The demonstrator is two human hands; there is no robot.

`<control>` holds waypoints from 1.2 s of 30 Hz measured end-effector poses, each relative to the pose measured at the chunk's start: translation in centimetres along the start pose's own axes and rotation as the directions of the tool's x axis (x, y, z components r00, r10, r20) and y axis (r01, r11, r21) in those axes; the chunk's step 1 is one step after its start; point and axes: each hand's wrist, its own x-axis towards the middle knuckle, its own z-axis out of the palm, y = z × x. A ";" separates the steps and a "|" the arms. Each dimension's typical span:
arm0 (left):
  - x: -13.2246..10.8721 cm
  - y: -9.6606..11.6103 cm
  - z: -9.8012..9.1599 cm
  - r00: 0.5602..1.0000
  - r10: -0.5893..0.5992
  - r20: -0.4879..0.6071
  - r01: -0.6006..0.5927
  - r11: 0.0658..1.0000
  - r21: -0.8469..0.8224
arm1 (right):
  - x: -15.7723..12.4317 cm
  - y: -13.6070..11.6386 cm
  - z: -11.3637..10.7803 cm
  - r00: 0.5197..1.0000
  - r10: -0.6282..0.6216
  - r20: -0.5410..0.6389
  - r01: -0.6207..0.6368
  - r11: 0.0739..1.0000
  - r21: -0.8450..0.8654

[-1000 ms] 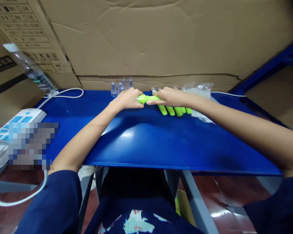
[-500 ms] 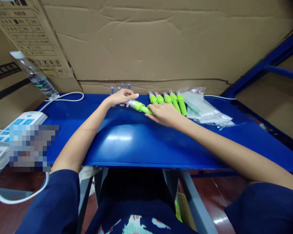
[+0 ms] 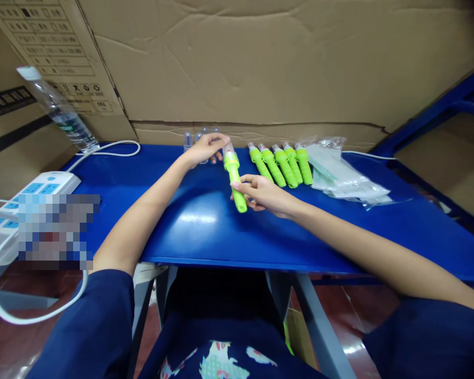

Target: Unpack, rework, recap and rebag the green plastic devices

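Observation:
My right hand (image 3: 264, 196) grips a lime-green pen-like device (image 3: 234, 178) around its lower half, with the clear-tipped end pointing away from me above the blue table (image 3: 205, 226). My left hand (image 3: 206, 147) reaches to the device's clear tip, fingers curled at it, in front of several small clear caps (image 3: 188, 139) by the cardboard wall. A row of several identical green devices (image 3: 281, 163) lies side by side just right of the held one.
Clear plastic bags (image 3: 342, 176) lie right of the green row. A water bottle (image 3: 59, 111) leans at the back left, with a white cable (image 3: 106, 150) and a white power strip (image 3: 31, 192) on the left. Cardboard sheets (image 3: 260, 63) wall the table's far side.
My right hand pulled one green device away from the row toward me and turned it from sideways to pointing away. My left hand stayed at its tip.

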 end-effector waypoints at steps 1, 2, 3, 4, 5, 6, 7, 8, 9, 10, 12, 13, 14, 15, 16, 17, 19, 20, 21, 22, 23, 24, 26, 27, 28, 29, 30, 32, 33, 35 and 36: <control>0.2 -0.4 -0.1 0.999 0.027 -0.029 -0.023 0.994 0.103 | 0.4 0.0 0.1 1.000 0.008 0.003 -0.009 0.999 0.043; 0.4 -0.9 -0.2 0.996 0.066 -0.060 -0.052 0.976 0.210 | 0.9 0.1 0.1 1.000 0.008 0.004 -0.008 0.998 0.067; 0.6 -1.2 -0.2 0.989 0.116 -0.091 -0.083 0.947 0.310 | 1.4 0.3 0.1 1.000 0.000 0.002 0.000 0.997 0.075; 0.7 -1.5 -0.3 0.978 0.170 -0.118 -0.111 0.912 0.396 | 1.9 0.5 0.1 1.000 -0.013 -0.005 0.013 0.998 0.068; 0.8 -1.8 -0.5 0.965 0.222 -0.140 -0.134 0.876 0.463 | 2.5 0.7 0.0 1.000 -0.026 -0.017 0.027 0.998 0.050; 0.8 -1.9 -0.6 0.953 0.261 -0.156 -0.148 0.847 0.511 | 3.1 0.8 -0.2 0.999 -0.040 -0.030 0.040 0.999 0.023; 0.9 -2.0 -0.7 0.944 0.284 -0.168 -0.153 0.827 0.541 | 3.6 1.0 -0.4 0.998 -0.053 -0.042 0.053 0.999 -0.010; 0.9 -2.0 -0.8 0.939 0.295 -0.176 -0.152 0.817 0.557 | 4.2 1.1 -0.6 0.996 -0.065 -0.054 0.062 0.997 -0.046; 0.9 -2.0 -0.9 0.937 0.300 -0.181 -0.153 0.815 0.559 | 4.8 1.2 -0.8 0.995 -0.074 -0.065 0.068 0.994 -0.089; 0.9 -2.0 -0.9 0.935 0.302 -0.186 -0.155 0.821 0.550 | 5.4 1.1 -1.0 0.994 -0.081 -0.074 0.070 0.988 -0.138; 1.0 -2.0 -1.1 0.933 0.298 -0.201 -0.159 0.843 0.513 | 6.5 0.9 -1.6 0.990 -0.098 -0.101 0.070 0.965 -0.252; 1.0 -2.0 -1.1 0.930 0.299 -0.215 -0.160 0.854 0.494 | 6.9 0.6 -1.8 0.987 -0.109 -0.119 0.066 0.945 -0.319; 1.1 -2.0 -1.2 0.923 0.303 -0.235 -0.162 0.864 0.477 | 7.4 0.3 -2.1 0.984 -0.120 -0.131 0.059 0.916 -0.396; 1.1 -2.0 -1.4 0.914 0.314 -0.259 -0.168 0.870 0.463 | 7.7 0.0 -2.2 0.982 -0.130 -0.135 0.050 0.876 -0.479; 1.2 -2.0 -1.5 0.899 0.332 -0.284 -0.179 0.873 0.454 | 8.0 -0.4 -2.3 0.982 -0.134 -0.134 0.036 0.827 -0.562; 1.3 -2.0 -1.7 0.882 0.357 -0.308 -0.196 0.872 0.450 | 8.2 -0.7 -2.3 0.982 -0.133 -0.134 0.017 0.772 -0.635; 1.5 -2.1 -2.2 0.845 0.411 -0.343 -0.231 0.858 0.458 | 8.4 -1.1 -2.2 0.980 -0.133 -0.151 -0.020 0.683 -0.730; 1.6 -2.2 -2.5 0.827 0.436 -0.356 -0.244 0.847 0.472 | 8.4 -1.2 -2.2 0.975 -0.143 -0.169 -0.035 0.655 -0.755; 1.7 -2.3 -2.8 0.813 0.457 -0.362 -0.250 0.834 0.491 | 8.4 -1.2 -2.1 0.967 -0.165 -0.192 -0.046 0.631 -0.774; 1.8 -2.4 -3.1 0.802 0.473 -0.365 -0.250 0.821 0.514 | 8.3 -1.2 -2.1 0.955 -0.201 -0.219 -0.055 0.603 -0.796; 1.8 -2.6 -3.4 0.795 0.486 -0.363 -0.247 0.806 0.539 | 8.3 -1.0 -2.2 0.938 -0.248 -0.243 -0.063 0.566 -0.822; 1.9 -2.8 -3.7 0.790 0.499 -0.356 -0.243 0.788 0.565 | 8.2 -0.8 -2.4 0.916 -0.301 -0.267 -0.076 0.522 -0.850; 1.9 -3.2 -4.2 0.788 0.523 -0.326 -0.241 0.748 0.618 | 8.0 -0.4 -3.1 0.862 -0.389 -0.326 -0.136 0.442 -0.887; 1.8 -3.4 -4.3 0.790 0.533 -0.303 -0.243 0.726 0.643 | 8.0 -0.2 -3.5 0.838 -0.406 -0.364 -0.182 0.421 -0.889; 1.8 -3.6 -4.5 0.797 0.538 -0.275 -0.247 0.706 0.664 | 8.0 -0.1 -3.9 0.822 -0.402 -0.403 -0.230 0.413 -0.881; 1.7 -3.8 -4.5 0.808 0.535 -0.246 -0.249 0.689 0.681 | 8.0 0.0 -4.3 0.813 -0.382 -0.440 -0.275 0.414 -0.868; 1.6 -3.9 -4.5 0.823 0.524 -0.218 -0.248 0.677 0.693 | 8.0 0.1 -4.7 0.808 -0.358 -0.468 -0.309 0.419 -0.854; 1.4 -3.9 -4.5 0.857 0.486 -0.169 -0.239 0.667 0.706 | 8.3 0.4 -5.5 0.816 -0.312 -0.487 -0.329 0.443 -0.834; 1.3 -3.8 -4.4 0.873 0.465 -0.149 -0.234 0.665 0.709 | 8.5 0.6 -5.8 0.824 -0.301 -0.480 -0.315 0.460 -0.830; 1.2 -3.6 -4.4 0.893 0.434 -0.115 -0.228 0.659 0.717 | 8.9 1.0 -6.6 0.839 -0.305 -0.451 -0.264 0.496 -0.827; 1.1 -3.5 -4.5 0.900 0.424 -0.096 -0.230 0.652 0.723 | 9.1 1.3 -6.9 0.846 -0.321 -0.425 -0.226 0.506 -0.832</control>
